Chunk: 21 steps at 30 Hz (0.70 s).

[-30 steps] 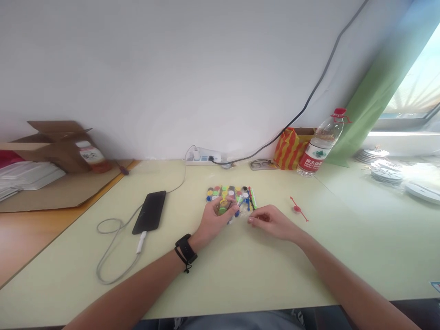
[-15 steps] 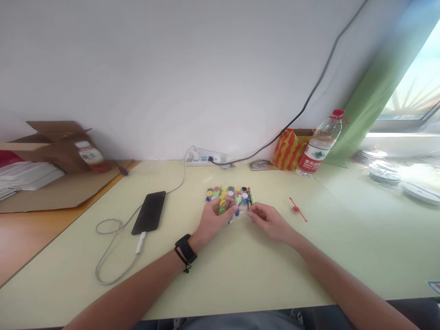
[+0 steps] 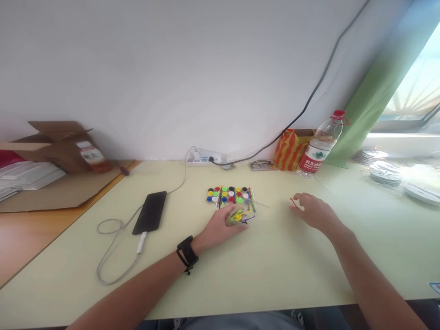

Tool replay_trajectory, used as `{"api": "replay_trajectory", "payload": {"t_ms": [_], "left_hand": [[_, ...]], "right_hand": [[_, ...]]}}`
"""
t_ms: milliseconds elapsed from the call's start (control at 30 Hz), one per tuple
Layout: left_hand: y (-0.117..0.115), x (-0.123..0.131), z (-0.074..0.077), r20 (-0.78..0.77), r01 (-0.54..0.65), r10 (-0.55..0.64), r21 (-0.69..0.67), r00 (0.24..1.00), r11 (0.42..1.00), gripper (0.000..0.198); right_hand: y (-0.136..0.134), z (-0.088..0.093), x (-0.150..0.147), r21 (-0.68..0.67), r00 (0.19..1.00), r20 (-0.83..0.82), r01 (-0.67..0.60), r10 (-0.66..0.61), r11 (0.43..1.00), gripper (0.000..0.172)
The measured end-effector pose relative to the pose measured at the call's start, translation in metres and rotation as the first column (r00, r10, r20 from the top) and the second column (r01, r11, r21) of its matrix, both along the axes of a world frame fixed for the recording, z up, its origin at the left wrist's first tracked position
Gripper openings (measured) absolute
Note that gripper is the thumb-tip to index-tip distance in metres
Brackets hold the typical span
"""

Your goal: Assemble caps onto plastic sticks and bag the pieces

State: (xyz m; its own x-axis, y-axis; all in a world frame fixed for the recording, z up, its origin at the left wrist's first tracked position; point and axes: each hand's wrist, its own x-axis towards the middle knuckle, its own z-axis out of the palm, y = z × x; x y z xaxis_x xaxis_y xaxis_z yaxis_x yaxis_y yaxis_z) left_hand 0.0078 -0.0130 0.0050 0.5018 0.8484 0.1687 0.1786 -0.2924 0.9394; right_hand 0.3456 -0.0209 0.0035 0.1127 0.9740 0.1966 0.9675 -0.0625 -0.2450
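Observation:
My left hand point(image 3: 225, 224) is curled round several coloured arrow pointers, with a yellow pointer point(image 3: 242, 214) sticking out past the fingers. Motion blurs this bunch, and the palm hides part of it. Just beyond lie rows of small round coloured discs point(image 3: 225, 194) with thin coloured strips between and beside them. Further right, my right hand point(image 3: 318, 213) is down at the table, thumb and fingers bent round a red arrow pointer point(image 3: 294, 203). One tip of that pointer shows between thumb and forefinger; its middle and other end are hidden.
To the left lies a black phone point(image 3: 150, 213) with a looped white cable point(image 3: 103, 256). A power strip point(image 3: 202, 156), glasses point(image 3: 261, 165), a striped bag point(image 3: 289, 150) and a water bottle point(image 3: 318, 149) line the wall. Stacked white discs point(image 3: 384, 173) sit far right, a cardboard box point(image 3: 65, 153) far left.
My right hand has moved right, from beside the discs to the red pointer. The left hand has shifted slightly right and nearer with its bunch, leaving more discs in sight.

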Motion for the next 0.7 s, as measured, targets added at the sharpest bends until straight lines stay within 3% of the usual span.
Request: {"api": "replay_trajectory", "payload": {"t_ms": [100,200,333,467,600,700], "left_hand": [[0.002,-0.001,-0.001,-0.075,-0.018,0.023,0.075,0.997,0.997,0.033],[0.002,-0.001,-0.004,-0.097,-0.026,0.035,0.093,0.995,0.995,0.033],[0.003,-0.001,-0.006,-0.099,-0.026,0.034,0.076,0.995,0.997,0.036],[0.003,-0.001,-0.005,-0.072,0.014,-0.01,0.054,0.997,0.998,0.038],[0.002,0.0,-0.006,-0.057,0.032,-0.031,0.023,0.998,0.999,0.038],[0.002,0.001,-0.007,-0.059,0.031,-0.03,0.018,0.998,0.999,0.038]], "right_hand": [[0.003,-0.003,0.007,-0.103,0.998,-0.059,-0.015,0.009,0.995,0.015],[0.003,0.009,0.001,-0.077,0.977,-0.21,-0.059,0.042,0.995,0.019],[-0.008,0.051,-0.019,0.088,0.825,-0.521,-0.204,0.22,0.975,0.032],[-0.025,0.1,-0.049,0.312,0.607,-0.685,-0.255,0.403,0.915,0.032],[-0.032,0.134,-0.087,0.44,0.451,-0.691,-0.357,0.564,0.824,0.025],[-0.03,0.146,-0.11,0.481,0.452,-0.598,-0.459,0.662,0.747,0.021]]}}
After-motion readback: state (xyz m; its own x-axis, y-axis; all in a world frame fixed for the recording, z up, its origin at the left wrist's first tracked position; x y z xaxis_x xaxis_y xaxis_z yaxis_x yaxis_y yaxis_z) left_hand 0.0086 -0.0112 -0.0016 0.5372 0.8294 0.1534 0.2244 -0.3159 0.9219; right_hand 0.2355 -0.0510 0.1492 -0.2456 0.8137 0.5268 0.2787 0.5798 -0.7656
